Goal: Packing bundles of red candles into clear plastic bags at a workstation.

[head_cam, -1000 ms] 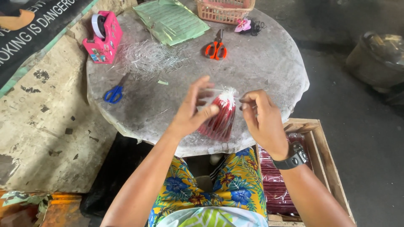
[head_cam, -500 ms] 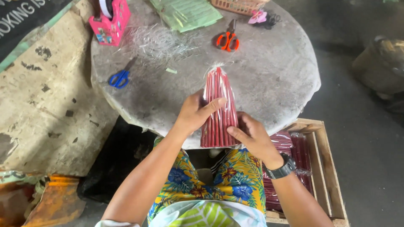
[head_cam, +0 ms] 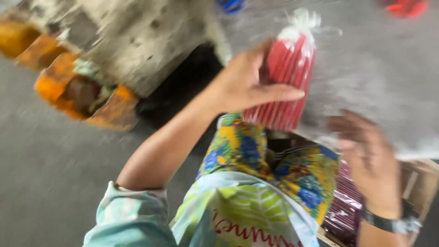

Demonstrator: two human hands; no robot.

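One bundle: a clear-wrapped pack of red sticks, tied at the top, held upright above the grey round table.
Left hand: clasped around the bundle's side, thumb laid across its front.
Right hand: free and apart from the bundle, lower right, fingers loosely spread; blurred, so probably holding nothing.
Crate: a wooden crate beside the right wrist, holding more wrapped dark red bundles.
Lap: floral cloth beneath the bundle.
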